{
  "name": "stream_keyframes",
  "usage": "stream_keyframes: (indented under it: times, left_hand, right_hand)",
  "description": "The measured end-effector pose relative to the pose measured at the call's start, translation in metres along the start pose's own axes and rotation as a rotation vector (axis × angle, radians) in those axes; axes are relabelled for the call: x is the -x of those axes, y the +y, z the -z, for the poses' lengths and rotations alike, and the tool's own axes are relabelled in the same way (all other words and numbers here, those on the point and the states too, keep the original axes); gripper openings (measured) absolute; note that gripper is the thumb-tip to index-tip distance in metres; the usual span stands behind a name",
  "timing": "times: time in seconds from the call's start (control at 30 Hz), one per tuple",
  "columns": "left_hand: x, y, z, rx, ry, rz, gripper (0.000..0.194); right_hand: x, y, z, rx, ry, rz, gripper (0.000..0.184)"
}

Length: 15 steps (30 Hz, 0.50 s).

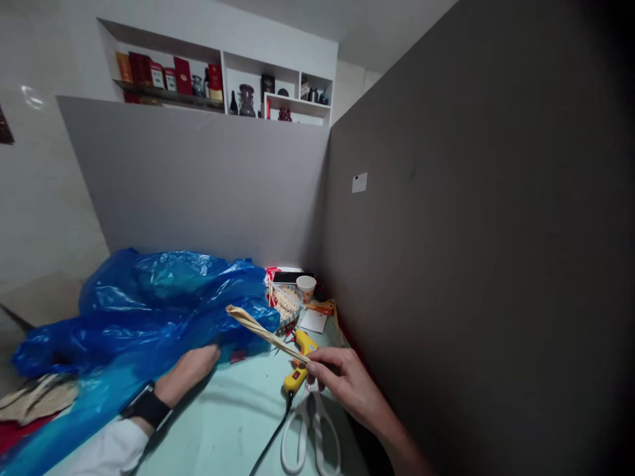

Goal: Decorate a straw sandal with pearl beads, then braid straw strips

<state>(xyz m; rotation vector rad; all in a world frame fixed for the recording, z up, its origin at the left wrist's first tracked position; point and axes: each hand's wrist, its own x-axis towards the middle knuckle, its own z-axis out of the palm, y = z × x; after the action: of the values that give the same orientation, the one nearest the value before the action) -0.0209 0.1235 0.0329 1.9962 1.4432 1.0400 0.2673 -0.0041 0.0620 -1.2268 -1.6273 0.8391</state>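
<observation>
The right hand (342,380) is pinching a long, tan, twisted strip (262,332), which is crossing over a yellow plastic glue gun (292,383) near white-handled scissors (312,400). The left hand (192,371), grip unclear, is resting beside crumpled blue plastic sheeting (169,291).

Blue plastic bag (163,297), pale-mint tabletop (213,423); tan strip (262,332), paler-streaked; yellow glue gun (296,378), black cord (273,436); white scissor handles (303,430).

A gray partition (213,185) is standing beyond the grip (342,380), a darker panel (471,231) is rising on the grip's right, and shelves (285,74) are lining the white wall (198,23) above.
</observation>
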Motion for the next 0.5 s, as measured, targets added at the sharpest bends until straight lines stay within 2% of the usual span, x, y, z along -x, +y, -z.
stream_keyframes:
  times: [0.1, 0.17, 0.27, 0.33, 0.4, 0.5]
  left_hand:
    - [0.012, 0.008, 0.006, -0.020, -0.141, 0.009, 0.015]
    - [0.021, 0.019, 0.009, 0.016, -0.173, 0.017, 0.013]
    - [0.037, 0.041, 0.011, 0.166, -0.204, 0.042, 0.020]
    - [0.047, 0.056, 0.009, 0.327, -0.215, 0.076, 0.035]
    - [0.054, 0.069, 0.007, 0.500, -0.191, 0.110, 0.050]
    - [0.060, 0.079, 0.007, 0.693, -0.106, 0.172, 0.050]
  right_hand:
    - [-0.001, 0.001, 0.001, -0.017, 0.011, 0.014, 0.037]
    - [-0.002, 0.003, 0.002, -0.015, 0.020, 0.022, 0.038]
    - [-0.004, 0.003, -0.003, -0.035, 0.014, 0.003, 0.040]
    - [-0.004, 0.001, -0.013, -0.052, -0.002, -0.012, 0.043]
    - [-0.002, -0.004, -0.029, -0.052, -0.035, -0.022, 0.043]
    - [0.006, -0.015, -0.058, -0.022, -0.083, -0.048, 0.037]
